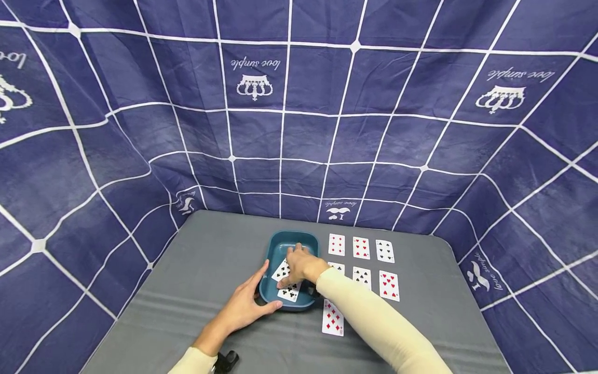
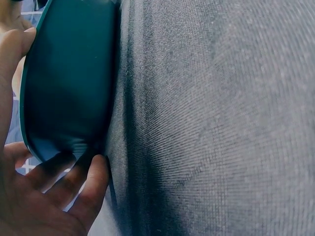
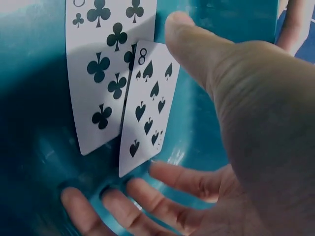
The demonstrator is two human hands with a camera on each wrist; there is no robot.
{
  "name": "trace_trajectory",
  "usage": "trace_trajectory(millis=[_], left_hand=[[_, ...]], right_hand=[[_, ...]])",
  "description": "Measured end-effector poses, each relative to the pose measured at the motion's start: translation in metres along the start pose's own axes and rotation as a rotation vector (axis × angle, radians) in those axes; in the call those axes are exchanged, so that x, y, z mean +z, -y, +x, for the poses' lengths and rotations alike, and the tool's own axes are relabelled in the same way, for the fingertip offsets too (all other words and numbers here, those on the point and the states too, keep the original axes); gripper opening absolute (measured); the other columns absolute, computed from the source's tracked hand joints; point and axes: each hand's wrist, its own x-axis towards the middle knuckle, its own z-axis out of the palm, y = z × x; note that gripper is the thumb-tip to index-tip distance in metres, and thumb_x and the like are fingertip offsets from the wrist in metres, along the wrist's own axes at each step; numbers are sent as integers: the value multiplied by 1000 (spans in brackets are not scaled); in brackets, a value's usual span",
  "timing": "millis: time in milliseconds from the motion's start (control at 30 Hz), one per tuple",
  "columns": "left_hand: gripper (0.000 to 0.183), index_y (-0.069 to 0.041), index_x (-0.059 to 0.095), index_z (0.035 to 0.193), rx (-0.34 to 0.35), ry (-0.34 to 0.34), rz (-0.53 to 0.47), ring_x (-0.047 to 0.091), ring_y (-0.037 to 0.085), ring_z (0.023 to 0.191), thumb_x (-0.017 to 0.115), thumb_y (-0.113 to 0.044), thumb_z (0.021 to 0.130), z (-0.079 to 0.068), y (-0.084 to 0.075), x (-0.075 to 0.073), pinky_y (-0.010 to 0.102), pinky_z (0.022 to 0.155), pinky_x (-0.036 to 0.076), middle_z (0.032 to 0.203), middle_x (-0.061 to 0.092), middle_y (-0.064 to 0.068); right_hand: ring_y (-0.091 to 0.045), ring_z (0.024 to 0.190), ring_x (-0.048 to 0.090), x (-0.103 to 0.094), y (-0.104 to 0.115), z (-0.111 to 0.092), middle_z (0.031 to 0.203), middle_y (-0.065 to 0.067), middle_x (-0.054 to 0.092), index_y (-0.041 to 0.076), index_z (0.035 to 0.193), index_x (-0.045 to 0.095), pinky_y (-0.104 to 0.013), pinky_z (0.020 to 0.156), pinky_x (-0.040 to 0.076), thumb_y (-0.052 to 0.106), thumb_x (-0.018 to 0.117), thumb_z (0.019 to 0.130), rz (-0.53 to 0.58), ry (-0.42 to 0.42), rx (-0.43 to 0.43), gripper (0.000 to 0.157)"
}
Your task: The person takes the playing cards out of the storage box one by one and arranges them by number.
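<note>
A teal tray (image 1: 275, 304) stands on the grey table, with the left hand (image 1: 245, 306) gripping its near-left corner. In the left wrist view the thumb (image 2: 27, 39) lies against the tray's rim and the other fingers curl against its outer wall. Inside the tray reaches the right hand (image 1: 301, 265), fingers spread and nothing seen held. Two playing cards lie there, partly overlapping: an eight of spades (image 3: 147, 113) and a clubs card (image 3: 91, 113). The right thumb (image 3: 179, 24) is beside the spades card; the other fingertips are at the tray's bottom, past the cards.
Several face-up cards lie in rows right of the tray, among them a diamonds card (image 1: 336, 245), a hearts card (image 1: 389, 285) and a spades card (image 1: 385, 251). Another diamonds card (image 1: 333, 319) lies nearer. The right sleeve (image 1: 369, 311) partly covers the rows. A blue cloth (image 1: 308, 135) hangs behind.
</note>
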Motion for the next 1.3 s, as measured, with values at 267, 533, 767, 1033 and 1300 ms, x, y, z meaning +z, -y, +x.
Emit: trace_trajectory(millis=[267, 533, 767, 1033, 1300], left_hand=[[121, -25, 28, 188, 13, 22, 21, 55, 46, 163, 95, -63, 94, 5, 2, 0, 67, 128, 52, 185, 46, 21], [120, -25, 27, 188, 13, 33, -7, 50, 47, 167, 94, -60, 95, 0, 4, 5, 69, 130, 50, 187, 42, 21], [121, -22, 27, 188, 22, 35, -20, 52, 44, 167, 95, -60, 95, -3, 3, 4, 64, 128, 54, 188, 42, 20], [121, -22, 28, 188, 27, 10, 4, 52, 44, 167, 96, -58, 94, 4, 1, 0, 65, 130, 52, 187, 43, 19], [122, -22, 28, 188, 34, 7, 19, 62, 37, 159, 96, -59, 94, 7, 2, 0, 52, 120, 61, 186, 46, 19]], right_hand=[[-44, 135, 68, 13, 5, 13, 149, -25, 62, -6, 158, 59, -50, 115, 65, 71, 98, 86, -52, -35, 51, 113], [-44, 136, 68, 29, 10, 27, 147, -24, 65, -3, 154, 61, -52, 115, 65, 62, 106, 81, -30, -16, 81, 107], [-42, 127, 66, 23, 12, 17, 138, -19, 67, 3, 137, 74, -51, 112, 63, 55, 107, 82, -2, -40, 8, 83], [-44, 140, 67, 1, 4, 1, 150, -23, 70, 0, 156, 65, -52, 121, 61, 54, 104, 87, 74, -85, -48, 96], [-27, 109, 56, -11, -13, -30, 132, -15, 70, 5, 157, 67, -44, 105, 61, 50, 102, 90, 164, -184, -115, 88]])
